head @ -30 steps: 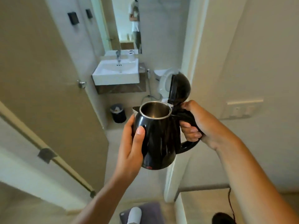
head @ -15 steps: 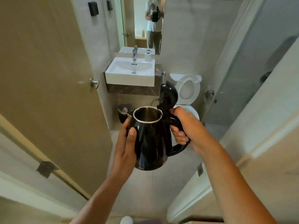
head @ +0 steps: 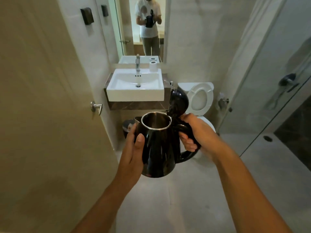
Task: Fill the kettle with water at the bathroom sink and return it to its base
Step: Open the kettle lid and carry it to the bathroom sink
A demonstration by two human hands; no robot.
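Note:
I hold a black kettle upright in front of me, its lid flipped open and its steel inside showing no water. My right hand grips the handle. My left hand presses flat against the kettle's left side, thumb on the front. Ahead, beyond the kettle, hangs a white square sink with a chrome tap at its back edge. The kettle's base is not in view.
An open beige door with a metal handle stands on the left. A toilet with raised lid sits right of the sink, a black bin below it. A glass shower screen closes the right side. A toilet roll stands on the sink's rim.
I have moved through the doorway into the bathroom. The sink and toilet are closer and more centred. Both hands keep the same hold on the kettle.

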